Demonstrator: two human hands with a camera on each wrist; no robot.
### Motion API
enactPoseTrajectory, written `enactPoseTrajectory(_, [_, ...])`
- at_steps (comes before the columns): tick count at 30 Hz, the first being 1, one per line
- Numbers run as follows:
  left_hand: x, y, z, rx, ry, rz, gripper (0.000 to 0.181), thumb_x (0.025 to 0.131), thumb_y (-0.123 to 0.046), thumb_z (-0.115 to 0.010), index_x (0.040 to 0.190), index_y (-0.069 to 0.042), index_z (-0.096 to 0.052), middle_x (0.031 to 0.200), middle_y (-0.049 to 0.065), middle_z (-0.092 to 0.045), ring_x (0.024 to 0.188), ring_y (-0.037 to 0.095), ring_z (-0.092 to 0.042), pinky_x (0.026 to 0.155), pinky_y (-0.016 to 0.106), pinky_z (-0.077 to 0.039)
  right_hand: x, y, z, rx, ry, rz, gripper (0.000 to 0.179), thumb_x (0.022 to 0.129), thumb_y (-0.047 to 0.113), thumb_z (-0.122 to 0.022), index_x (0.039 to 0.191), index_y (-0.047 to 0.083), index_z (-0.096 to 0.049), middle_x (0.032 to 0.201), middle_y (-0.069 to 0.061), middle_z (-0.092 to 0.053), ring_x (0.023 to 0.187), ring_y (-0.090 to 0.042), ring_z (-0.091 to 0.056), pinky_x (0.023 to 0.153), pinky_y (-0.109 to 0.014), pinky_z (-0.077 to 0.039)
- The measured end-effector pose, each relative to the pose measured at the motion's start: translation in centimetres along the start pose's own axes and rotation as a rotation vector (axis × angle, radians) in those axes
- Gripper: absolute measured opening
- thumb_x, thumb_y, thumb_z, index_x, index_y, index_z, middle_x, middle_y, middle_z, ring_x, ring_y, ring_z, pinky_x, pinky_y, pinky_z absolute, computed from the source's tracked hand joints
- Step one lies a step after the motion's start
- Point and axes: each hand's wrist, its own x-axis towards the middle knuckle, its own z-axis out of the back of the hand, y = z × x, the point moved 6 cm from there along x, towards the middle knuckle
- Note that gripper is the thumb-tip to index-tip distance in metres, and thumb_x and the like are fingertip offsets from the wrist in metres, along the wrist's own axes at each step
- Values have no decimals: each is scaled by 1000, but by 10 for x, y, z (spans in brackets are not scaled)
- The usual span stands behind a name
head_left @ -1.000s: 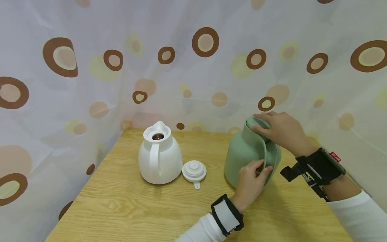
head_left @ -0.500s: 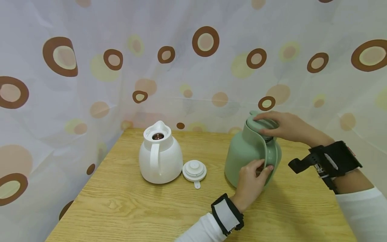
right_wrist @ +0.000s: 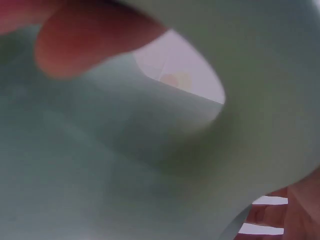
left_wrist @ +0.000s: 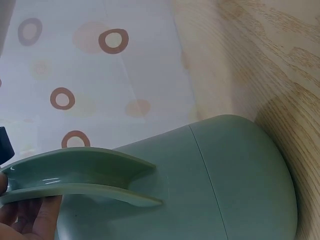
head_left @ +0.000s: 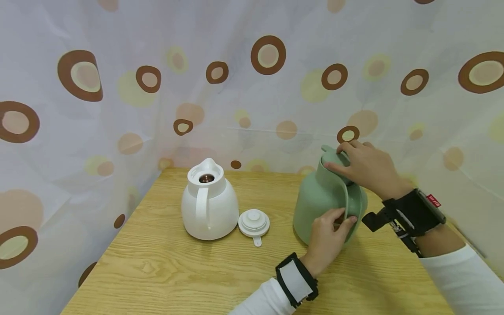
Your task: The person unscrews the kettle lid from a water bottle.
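On the right of the table a green thermos jug [head_left: 313,205] stands upright, its handle turned toward the person. My left hand [head_left: 326,236] grips that handle [left_wrist: 85,190] between thumb and fingers. On top, my right hand [head_left: 368,168] holds the green lid [head_left: 334,158] by its edge, fingers and thumb curled over it. A small tab sticks out at the lid's far left. The lid sits in the jug's mouth; its right side is hidden under the hand. In the right wrist view the handle and a blurred finger fill most of the picture.
Left of the green jug stands a white thermos jug [head_left: 210,210], its mouth uncovered and its handle facing the person. Beside it a white lid [head_left: 253,222] lies on the wooden table [head_left: 177,271]. A patterned curtain [head_left: 252,100] hangs close behind and at the sides.
My right hand swings right, then back left on the green lid. The lid's tab, hidden a second ago, now shows at the far left. My left hand stays on the handle.
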Motion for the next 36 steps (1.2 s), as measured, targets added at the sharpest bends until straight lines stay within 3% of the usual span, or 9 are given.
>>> enactPoseTrajectory(4, [0, 0, -1, 3, -3, 4, 17, 94, -18, -55, 92, -4, -66, 85, 2, -63, 79, -1, -58, 64, 8, -43, 0, -1, -1, 22, 36, -24, 52, 85, 48, -61, 111, 2, -58, 114, -21, -53, 95, -42, -48, 61, -51, -44])
enactPoseTrajectory(11, [1, -1, -1, 13, -4, -5, 17, 94, -18, -55, 92, -5, -66, 84, 2, -63, 78, -2, -57, 64, 7, -43, 1, -11, -2, 151, 125, -12, 51, 85, 45, -62, 116, 4, -56, 119, -20, -49, 103, -42, -45, 70, -51, -42])
enactPoseTrajectory(16, [1, -2, -1, 9, 2, -7, 18, 94, -18, -55, 92, -5, -66, 84, 2, -63, 78, -2, -57, 64, 7, -43, 0, -15, -4, 252, 189, 54, 48, 88, 36, -62, 122, 4, -51, 125, -22, -45, 107, -41, -46, 79, -54, -40])
enactPoseTrajectory(21, [-1, 0, 0, -24, -1, 14, 18, 94, -18, -54, 96, -4, -66, 86, 2, -63, 80, -1, -58, 65, 8, -43, -2, -13, -6, 325, 180, 130, 44, 90, 22, -61, 126, 2, -46, 126, -22, -45, 109, -41, -46, 82, -55, -39])
enactPoseTrajectory(26, [-2, 4, 0, -39, -4, 28, 20, 94, -18, -54, 99, -3, -66, 89, 3, -64, 80, 0, -58, 66, 9, -44, 1, -5, -1, 114, 45, 102, 51, 87, 34, -63, 120, -3, -52, 117, -25, -50, 107, -44, -43, 83, -56, -36])
enactPoseTrajectory(29, [-1, 4, 1, -43, -7, 31, 20, 94, -18, -54, 100, -3, -66, 90, 4, -64, 80, 0, -59, 66, 9, -44, 2, 2, 2, -12, -25, 70, 53, 85, 41, -64, 114, -4, -57, 111, -26, -53, 99, -44, -47, 77, -55, -40])
enactPoseTrajectory(36, [-1, 3, 0, -28, -7, 24, 20, 94, -18, -55, 100, -3, -66, 90, 4, -64, 81, 0, -58, 66, 9, -44, 2, 1, -3, 20, 41, 0, 49, 88, 39, -61, 113, -2, -57, 114, -27, -49, 100, -46, -42, 75, -55, -40])
